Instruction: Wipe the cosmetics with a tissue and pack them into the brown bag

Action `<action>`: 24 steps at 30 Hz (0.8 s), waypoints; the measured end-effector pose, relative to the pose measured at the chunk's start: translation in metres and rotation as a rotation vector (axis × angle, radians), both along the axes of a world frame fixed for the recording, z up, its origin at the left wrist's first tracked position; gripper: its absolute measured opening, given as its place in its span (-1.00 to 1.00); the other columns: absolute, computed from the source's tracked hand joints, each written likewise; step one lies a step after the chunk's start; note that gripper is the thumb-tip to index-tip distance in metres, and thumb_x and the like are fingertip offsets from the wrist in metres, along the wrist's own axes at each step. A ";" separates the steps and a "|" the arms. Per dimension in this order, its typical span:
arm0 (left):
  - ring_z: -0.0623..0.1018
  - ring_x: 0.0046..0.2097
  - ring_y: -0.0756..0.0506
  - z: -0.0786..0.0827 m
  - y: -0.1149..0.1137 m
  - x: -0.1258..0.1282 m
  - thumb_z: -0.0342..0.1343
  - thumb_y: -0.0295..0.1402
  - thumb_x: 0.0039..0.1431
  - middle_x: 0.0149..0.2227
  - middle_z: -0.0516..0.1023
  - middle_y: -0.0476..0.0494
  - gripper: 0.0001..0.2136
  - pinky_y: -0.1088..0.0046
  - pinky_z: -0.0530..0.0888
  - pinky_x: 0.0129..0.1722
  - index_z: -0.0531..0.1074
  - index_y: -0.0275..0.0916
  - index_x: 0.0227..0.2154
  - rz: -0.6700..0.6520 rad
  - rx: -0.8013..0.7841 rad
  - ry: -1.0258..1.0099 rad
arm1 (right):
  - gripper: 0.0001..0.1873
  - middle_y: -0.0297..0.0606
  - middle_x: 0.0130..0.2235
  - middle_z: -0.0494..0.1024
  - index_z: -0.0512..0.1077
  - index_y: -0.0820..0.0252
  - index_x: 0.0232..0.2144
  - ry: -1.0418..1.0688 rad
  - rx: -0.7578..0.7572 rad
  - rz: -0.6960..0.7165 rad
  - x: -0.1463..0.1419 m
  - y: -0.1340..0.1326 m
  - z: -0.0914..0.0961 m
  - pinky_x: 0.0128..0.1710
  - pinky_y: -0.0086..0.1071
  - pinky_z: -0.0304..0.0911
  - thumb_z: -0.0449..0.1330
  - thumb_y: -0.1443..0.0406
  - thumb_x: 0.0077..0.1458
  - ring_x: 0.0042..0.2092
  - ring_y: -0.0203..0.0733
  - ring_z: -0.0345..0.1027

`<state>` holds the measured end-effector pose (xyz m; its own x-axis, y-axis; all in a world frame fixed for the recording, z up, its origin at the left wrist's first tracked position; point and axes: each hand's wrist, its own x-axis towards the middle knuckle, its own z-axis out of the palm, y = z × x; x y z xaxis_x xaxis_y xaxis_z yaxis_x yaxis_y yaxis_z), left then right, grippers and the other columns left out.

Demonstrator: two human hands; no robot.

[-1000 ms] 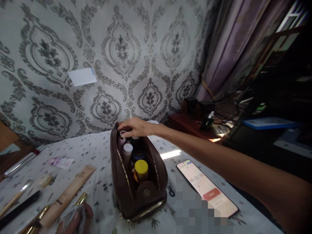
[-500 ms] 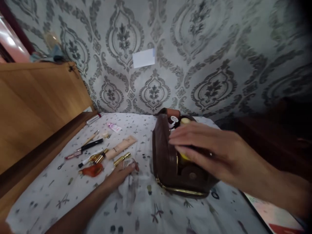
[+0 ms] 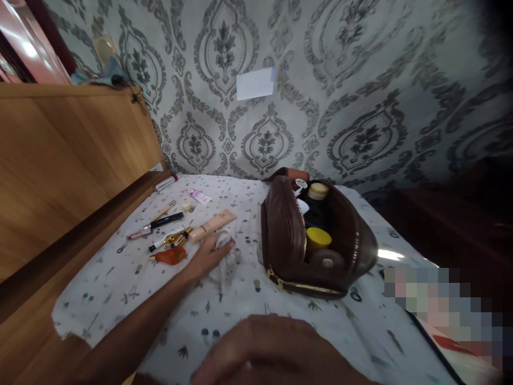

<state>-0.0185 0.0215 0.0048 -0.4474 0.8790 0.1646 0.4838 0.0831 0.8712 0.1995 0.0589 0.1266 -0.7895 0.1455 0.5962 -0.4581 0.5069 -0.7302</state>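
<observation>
My left hand rests on the patterned cloth, its fingers closed on a crumpled white wipe. It lies just below a beige tube and beside a row of small cosmetics. My right hand is near the bottom edge, seen from the back and blurred, and its fingers do not show. An open brown toiletry bag stands right of the left hand. Inside it are a yellow-capped jar and a cream-lidded bottle.
A wooden headboard runs along the left. Patterned wallpaper with a white note is behind. An orange item, pens and a lipstick lie on the cloth. A phone edge shows at the lower right.
My right hand has left the bag and dropped back to the bottom edge. The view swung left and the left hand with the wipe stayed on the cloth.
</observation>
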 end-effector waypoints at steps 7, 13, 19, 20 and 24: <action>0.43 0.02 -0.31 0.055 0.012 -0.100 -0.15 -0.20 0.27 -0.07 0.47 -0.34 -0.64 0.16 0.33 0.04 0.33 -0.33 -0.03 0.406 -0.173 0.446 | -0.71 -0.27 -0.40 0.63 0.55 0.16 -0.09 -0.193 -0.293 -0.149 -0.044 -0.016 -0.080 -0.40 -0.45 0.34 0.11 0.35 0.19 -0.41 -0.29 0.44; 0.39 0.06 -0.57 0.033 0.029 -0.133 -0.11 -0.29 0.19 -0.03 0.43 -0.63 -0.62 -0.14 0.34 -0.03 0.44 -0.46 -0.10 0.318 -0.461 0.738 | -0.61 -0.36 -0.51 0.52 0.52 0.23 -0.18 -0.360 -0.745 -0.111 -0.070 -0.007 -0.147 -0.50 -0.48 0.18 0.23 0.07 0.06 -0.58 -0.41 0.21; 0.47 -0.01 -0.50 0.021 0.025 -0.139 -0.22 -0.37 0.20 -0.03 0.41 -0.61 -0.60 0.00 0.42 -0.14 0.42 -0.43 -0.05 0.289 -0.543 0.918 | -0.43 -0.40 -0.60 0.46 0.50 0.27 -0.34 -0.273 -0.964 -0.081 -0.072 0.002 -0.167 -0.55 -0.49 0.16 0.33 -0.12 -0.15 -0.62 -0.41 0.24; 0.48 -0.03 -0.47 0.024 0.024 -0.139 -0.24 -0.35 0.22 -0.05 0.41 -0.58 -0.58 0.03 0.43 -0.15 0.39 -0.43 -0.02 0.303 -0.534 0.931 | -0.43 -0.40 -0.61 0.46 0.50 0.27 -0.35 -0.258 -0.997 -0.077 -0.071 0.003 -0.166 -0.56 -0.50 0.16 0.35 -0.12 -0.17 -0.62 -0.40 0.25; 0.51 -0.05 -0.34 0.036 0.018 -0.110 -0.21 -0.11 0.23 -0.13 0.47 -0.35 -0.57 0.11 0.44 -0.05 0.37 -0.28 -0.06 0.306 -0.208 0.757 | -0.39 -0.33 -0.53 0.53 0.51 0.27 -0.30 -0.185 -1.123 -0.039 -0.068 0.006 -0.162 -0.60 -0.53 0.15 0.40 -0.11 -0.21 -0.55 -0.32 0.40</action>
